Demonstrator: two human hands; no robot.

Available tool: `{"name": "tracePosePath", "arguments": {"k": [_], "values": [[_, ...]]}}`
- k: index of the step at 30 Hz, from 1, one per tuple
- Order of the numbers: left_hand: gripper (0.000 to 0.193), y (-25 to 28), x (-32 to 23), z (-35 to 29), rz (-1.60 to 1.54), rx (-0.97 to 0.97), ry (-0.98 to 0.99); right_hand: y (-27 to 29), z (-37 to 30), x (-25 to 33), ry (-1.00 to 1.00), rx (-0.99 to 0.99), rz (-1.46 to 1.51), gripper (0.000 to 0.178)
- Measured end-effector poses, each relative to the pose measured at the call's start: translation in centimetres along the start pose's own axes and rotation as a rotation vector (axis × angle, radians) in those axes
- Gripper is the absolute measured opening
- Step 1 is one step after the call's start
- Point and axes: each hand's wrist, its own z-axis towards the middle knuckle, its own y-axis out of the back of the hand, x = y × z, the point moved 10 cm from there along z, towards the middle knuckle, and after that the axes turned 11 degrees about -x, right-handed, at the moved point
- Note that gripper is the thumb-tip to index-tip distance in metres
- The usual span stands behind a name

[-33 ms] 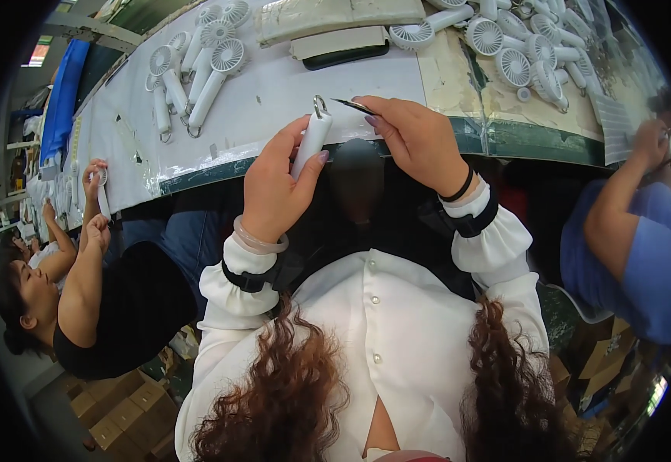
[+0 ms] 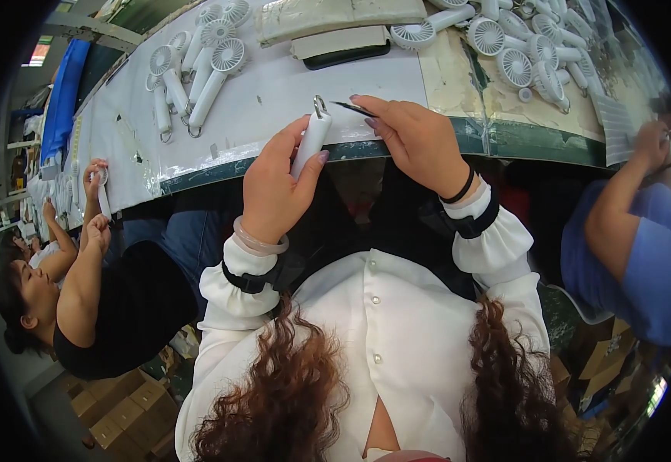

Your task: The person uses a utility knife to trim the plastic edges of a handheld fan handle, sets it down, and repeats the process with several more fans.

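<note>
Near the table's front edge, my left hand [image 2: 278,189] is closed round the white handle of a handheld fan [image 2: 312,141]. A metal clip ring [image 2: 320,105] sits at the handle's upper end; the fan head does not show, as my hand covers that part. My right hand [image 2: 422,142] pinches a thin dark pointed tool [image 2: 352,108], perhaps tweezers. Its tip points left toward the ring and stays a small gap away from it.
White handheld fans [image 2: 197,73] lie grouped at the back left, with several more piled [image 2: 532,58] at the back right. A black-edged pad [image 2: 347,55] lies at the table's back. Co-workers sit on my left [image 2: 131,300] and right [image 2: 628,231]. Cardboard boxes [image 2: 131,408] stand on the floor.
A dark blurred oval below the table edge, between my hands, is gone. My hands and what they hold have hardly moved.
</note>
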Motion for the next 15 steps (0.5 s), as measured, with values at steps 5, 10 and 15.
{"name": "tracePosePath", "arguments": {"k": [5, 10, 15], "values": [[0.045, 0.0, -1.5, 0.2, 0.296, 0.011, -0.215, -0.9, -0.3, 0.4, 0.037, 0.090, -0.110, 0.052], [0.045, 0.1, -1.4, 0.3, 0.379, 0.019, -0.145, -1.1, -0.3, 1.0, 0.037, 0.114, -0.157, 0.056], [0.043, 0.1, -1.4, 0.6, 0.358, 0.038, -0.135, -1.5, -0.5, 1.3, 0.022, 0.172, -0.191, 0.058]]}}
